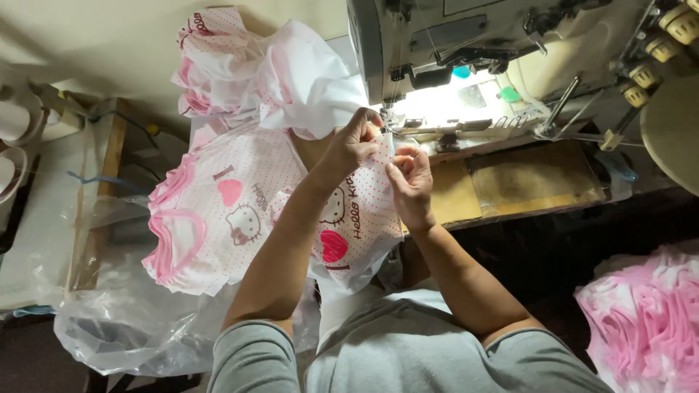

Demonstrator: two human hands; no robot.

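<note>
Both hands up at the sewing machine (pixel 466 44), right by the lit needle area. Left hand (pixel 354 142) is pinched shut on the top edge of a small white garment (pixel 357 211) with pink dots and a pink heart print. Right hand (pixel 411 182) has fingers curled, gripping the same edge just beside it. The garment hangs from the hands down toward the lap, its upper edge just beside the presser foot; can't tell if it's actually under the needle.

Progress, judging from how things lie:
- A stack of matching dotted pieces (pixel 211 218) sits on the worktop (pixel 524 182) to the left, pink trim visible, on top of clear plastic bags (pixel 124 320).
- A heap of white-and-pink fabric (pixel 269 73) sits behind the stack, next to the machine.
- A pile of pink-and-white pieces (pixel 648 320) sits lower right.

Can't tell which pile is finished and which is waiting. The current piece looks to be at the lining-up stage, seam not visibly started.
</note>
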